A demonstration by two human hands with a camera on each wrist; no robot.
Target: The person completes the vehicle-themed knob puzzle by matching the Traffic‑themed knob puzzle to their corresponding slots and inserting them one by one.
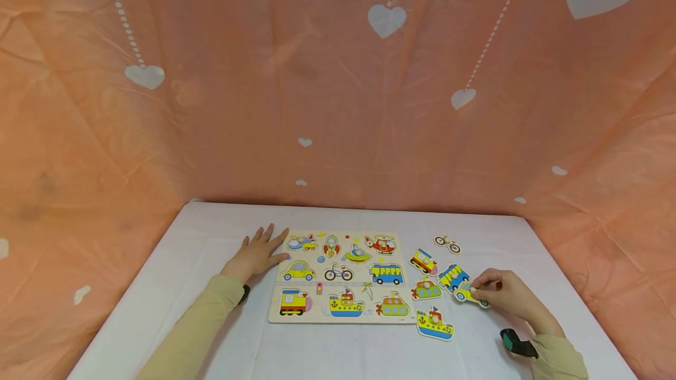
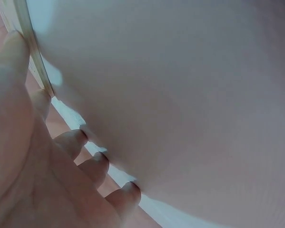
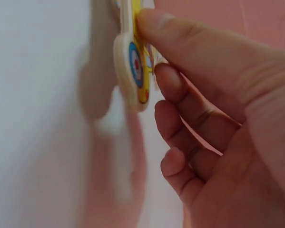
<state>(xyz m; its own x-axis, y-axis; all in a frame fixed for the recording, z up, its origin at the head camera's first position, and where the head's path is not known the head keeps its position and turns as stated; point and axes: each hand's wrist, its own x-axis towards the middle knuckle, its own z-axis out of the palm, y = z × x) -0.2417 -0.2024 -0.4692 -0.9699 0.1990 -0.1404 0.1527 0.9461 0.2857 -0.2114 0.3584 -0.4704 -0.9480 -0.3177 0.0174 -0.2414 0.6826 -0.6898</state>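
Note:
My right hand (image 1: 511, 297) pinches a yellow car puzzle piece (image 1: 465, 293) between thumb and fingers, right of the board. In the right wrist view the car piece (image 3: 132, 66) is edge-on, apart from the white surface, its shadow beside it. My left hand (image 1: 257, 257) lies at the left edge of a wooden peg puzzle board (image 1: 285, 316), fingers spread, thumb and index touching that edge. In the left wrist view the left thumb (image 2: 14, 52) rests against the board's side. A blue and yellow bus piece (image 1: 453, 277) lies just behind the car piece, partly covered by it.
Right of the board lie a bicycle piece (image 1: 447, 244), a train piece (image 1: 423, 261), a submarine piece (image 1: 426, 289) and a ship piece (image 1: 435, 325). Knobbed plane, rocket, saucer and helicopter pieces sit along the board's back row. An orange cloth (image 1: 338, 104) hangs behind the white table (image 1: 222, 339).

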